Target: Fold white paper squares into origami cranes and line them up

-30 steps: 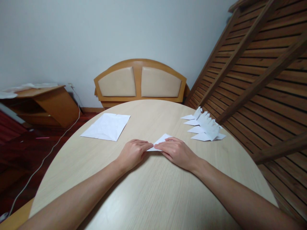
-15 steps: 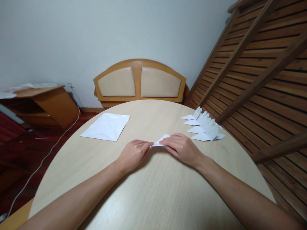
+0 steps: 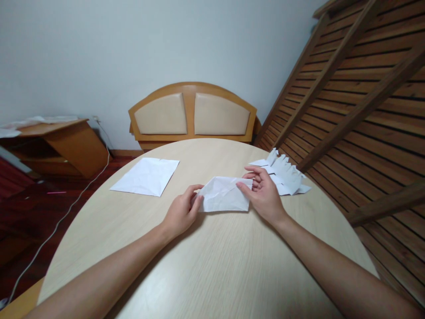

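Between my hands, a sheet of white paper (image 3: 224,197) is spread out as a wide, creased shape with a slanted upper left corner. My left hand (image 3: 182,210) pinches its left end between thumb and fingers. At the right end, my right hand (image 3: 264,192) grips the paper, thumb on the near face and fingers behind. Just beyond my right hand, several folded white paper figures (image 3: 287,175) with pointed tips stand in a row. A flat stack or sheet of white paper (image 3: 146,176) lies to the left; I cannot tell how many sheets.
All the papers are on or above a round, pale wooden table (image 3: 199,270). Behind it stands a padded headboard (image 3: 191,110). A slatted wooden frame (image 3: 358,110) leans at the right. On the left are a low cabinet (image 3: 78,148) and a white cable (image 3: 63,217) along the floor.
The paper was a small, narrow folded triangle and is now opened into a wider shape. My hands have moved apart, the right one turning and shifting right. The other papers stayed put.
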Demonstrator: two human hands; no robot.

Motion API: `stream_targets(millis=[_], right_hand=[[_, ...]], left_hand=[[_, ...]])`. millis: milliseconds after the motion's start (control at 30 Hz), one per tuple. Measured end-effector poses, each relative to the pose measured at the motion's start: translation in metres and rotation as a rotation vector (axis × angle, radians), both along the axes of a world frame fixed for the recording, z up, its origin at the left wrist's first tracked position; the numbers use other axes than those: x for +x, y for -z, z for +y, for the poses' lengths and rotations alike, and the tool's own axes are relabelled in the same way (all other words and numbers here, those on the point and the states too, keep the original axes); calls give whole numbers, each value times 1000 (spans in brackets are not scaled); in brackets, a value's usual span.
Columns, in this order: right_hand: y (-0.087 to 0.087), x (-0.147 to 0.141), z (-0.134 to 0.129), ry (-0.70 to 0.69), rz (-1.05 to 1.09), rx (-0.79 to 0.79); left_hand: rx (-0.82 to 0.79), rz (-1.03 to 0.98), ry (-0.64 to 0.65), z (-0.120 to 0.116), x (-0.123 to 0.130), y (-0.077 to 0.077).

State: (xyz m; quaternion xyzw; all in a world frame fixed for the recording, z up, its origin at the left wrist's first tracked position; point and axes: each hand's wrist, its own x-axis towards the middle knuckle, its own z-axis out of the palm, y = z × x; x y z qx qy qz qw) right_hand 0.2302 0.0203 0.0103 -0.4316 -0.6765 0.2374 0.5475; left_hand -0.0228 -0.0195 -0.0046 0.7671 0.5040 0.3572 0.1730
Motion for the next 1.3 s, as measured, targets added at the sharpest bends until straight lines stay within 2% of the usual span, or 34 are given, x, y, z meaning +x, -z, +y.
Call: stream_targets(millis=[100,400,533,700,867,1033,1233,1300], right_hand=[[5,-1,6,-28,20,-60],[27,2,15,-90,-150,-155],[31,0,14,-127,-190,-183],[30,-4,9,-173,-253,-202],[28,-6,5,-211,-265,-216],[23,-7,1,-231,-335,-156],[16,-6,-4,-409,-440,-112],[16,-6,-5,-439,-520,-51]], left_hand=[[-36,63,9,1,0,2],[109,417,84,-3,1,-3],[156,463,201,-2,-1,1],[74,552,313,-2,-1,4],[74,574,296,-4,0,-1],[96,578,299,-6,0,-4],[55,626,258,-6,-1,-2],[35,642,242,-6,0,-2]])
